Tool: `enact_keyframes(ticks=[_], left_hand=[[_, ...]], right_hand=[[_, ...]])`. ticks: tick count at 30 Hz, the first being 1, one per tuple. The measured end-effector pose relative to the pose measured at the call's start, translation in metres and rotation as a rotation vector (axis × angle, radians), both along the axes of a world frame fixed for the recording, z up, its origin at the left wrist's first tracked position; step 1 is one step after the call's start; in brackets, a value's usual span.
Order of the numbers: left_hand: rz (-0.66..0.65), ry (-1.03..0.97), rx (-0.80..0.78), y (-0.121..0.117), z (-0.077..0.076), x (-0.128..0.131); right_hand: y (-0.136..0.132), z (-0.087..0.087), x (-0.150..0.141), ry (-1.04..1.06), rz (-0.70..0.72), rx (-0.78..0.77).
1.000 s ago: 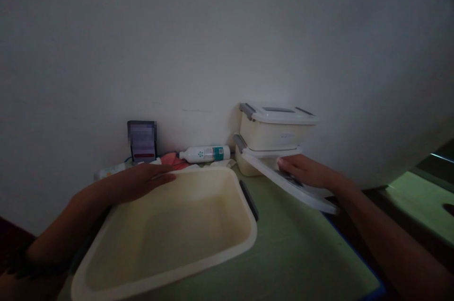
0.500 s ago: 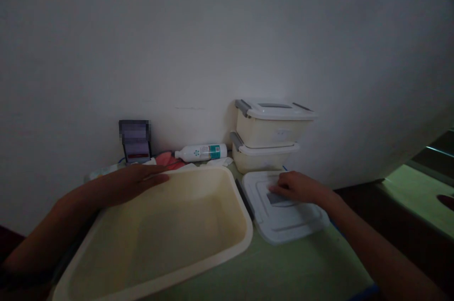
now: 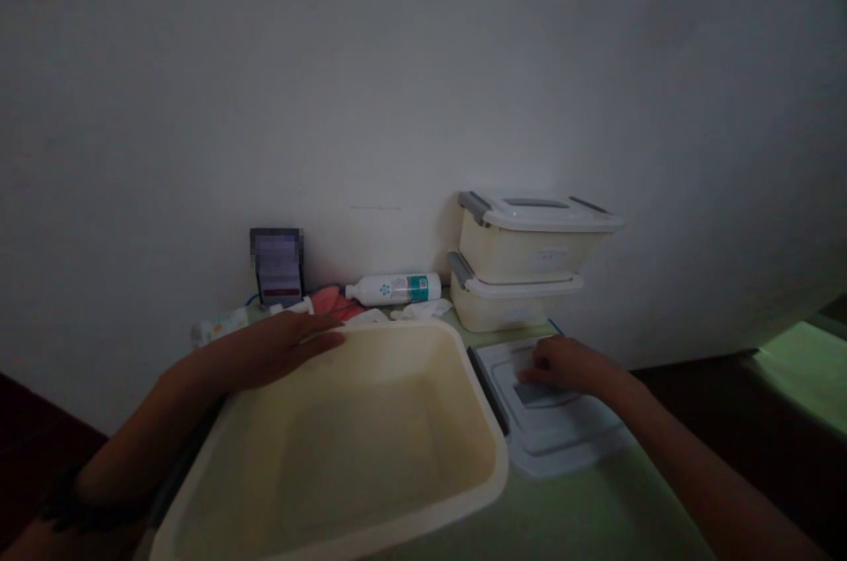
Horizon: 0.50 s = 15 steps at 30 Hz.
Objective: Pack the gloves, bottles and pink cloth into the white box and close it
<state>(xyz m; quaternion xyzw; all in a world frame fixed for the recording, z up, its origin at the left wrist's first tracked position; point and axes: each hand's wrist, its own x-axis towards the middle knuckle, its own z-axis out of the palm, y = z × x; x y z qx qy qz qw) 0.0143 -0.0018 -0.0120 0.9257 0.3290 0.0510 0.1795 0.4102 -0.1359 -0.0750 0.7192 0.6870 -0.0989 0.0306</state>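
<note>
In the head view, the left hand [image 3: 286, 352], fingers outstretched, rests on the open tub [image 3: 403, 367], while the right hand [image 3: 565, 364], fingers curled, grip unclear, should hold level the lid [image 3: 562, 448] lying beside it on the desk [image 3: 535, 515].

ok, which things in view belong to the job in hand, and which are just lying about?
In hand:
- open cream box, left hand at it
- loose lid, right hand on it

Lying about:
- white bottle
- two stacked lidded boxes
- screen device
- red item, unclear what
</note>
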Motion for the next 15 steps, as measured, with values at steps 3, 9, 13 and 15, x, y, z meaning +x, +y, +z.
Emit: enact_keyframes(ticks=[3,9,13,15], left_hand=[[-0.008,0.032,-0.019,-0.006,0.0,0.005],[0.004,0.059,0.001,-0.026,-0.004,0.021],[0.017,-0.005,0.006,-0.031,-0.007,0.029],[-0.004,-0.028,-0.016,-0.03,-0.005,0.028]], right_hand=[[-0.003,0.007,-0.008,0.055,0.001,0.073],[0.0,0.044,-0.057,0.28,0.111,0.201],[0.015,0.063,-0.092,0.413,0.204,0.174],[0.025,0.067,-0.103,0.444,0.279,0.083]])
